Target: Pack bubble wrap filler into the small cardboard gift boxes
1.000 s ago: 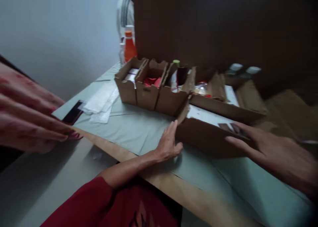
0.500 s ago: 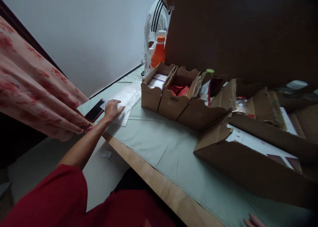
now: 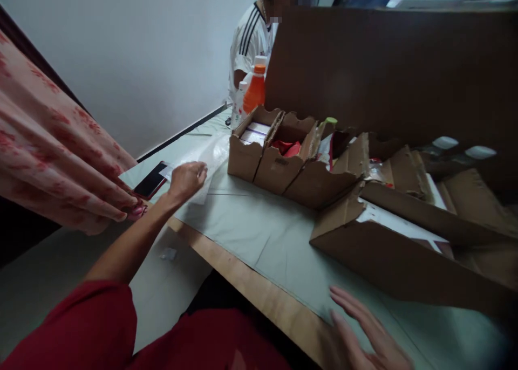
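On the left part of the table, a clear sheet of bubble wrap lies beside and behind my left hand. That hand is closed, fingers curled in at the wrap, with the grip point partly hidden. A dark phone with a red edge rests just left of it, near the table corner. Low on the right, my right hand hovers by the table's front edge, blurred, fingers apart, with nothing in it.
A row of cardboard bins holds boxes and packets. A larger cardboard bin stands nearer. Behind are an orange bottle, a tall brown panel and a person in a white shirt. A floral curtain hangs left.
My left hand has closed its fingers at the bubble wrap and shifted slightly right. My right hand has come further into view from the bottom right.
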Available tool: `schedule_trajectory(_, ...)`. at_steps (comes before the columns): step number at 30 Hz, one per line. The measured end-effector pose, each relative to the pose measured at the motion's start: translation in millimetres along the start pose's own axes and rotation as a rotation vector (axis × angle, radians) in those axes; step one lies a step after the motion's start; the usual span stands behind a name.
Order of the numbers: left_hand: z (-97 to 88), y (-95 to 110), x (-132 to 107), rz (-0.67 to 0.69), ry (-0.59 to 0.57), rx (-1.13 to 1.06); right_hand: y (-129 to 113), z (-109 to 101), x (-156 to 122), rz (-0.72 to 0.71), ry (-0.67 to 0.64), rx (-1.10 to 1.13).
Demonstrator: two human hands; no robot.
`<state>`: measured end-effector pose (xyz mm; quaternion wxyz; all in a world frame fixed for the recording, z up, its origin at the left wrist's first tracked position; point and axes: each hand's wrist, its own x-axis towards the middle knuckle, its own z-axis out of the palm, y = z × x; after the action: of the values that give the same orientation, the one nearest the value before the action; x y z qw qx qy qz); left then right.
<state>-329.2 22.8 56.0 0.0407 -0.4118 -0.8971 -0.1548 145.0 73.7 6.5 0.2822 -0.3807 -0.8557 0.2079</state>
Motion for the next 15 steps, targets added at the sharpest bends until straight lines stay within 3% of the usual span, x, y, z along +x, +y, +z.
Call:
schedule_trajectory(4,12.8,58,-71,0.161,-0.176,-0.106,-52,40,33,0.038,-0.208,0.249)
schedule_trajectory(9,38.8,117,-128,0.209,-0.342,-0.267,-59,90,51,0.239,-0.447,0.610)
schedule_trajectory(12,47.0,131,-145,0.218,-0.401,-0.379,-52,110,58,0.295,-0.419,0.766)
schedule_trajectory(15,45.3,119,-153,0.252,-0.473,-0.640,-43,119,72,0.312,-0.322,0.818)
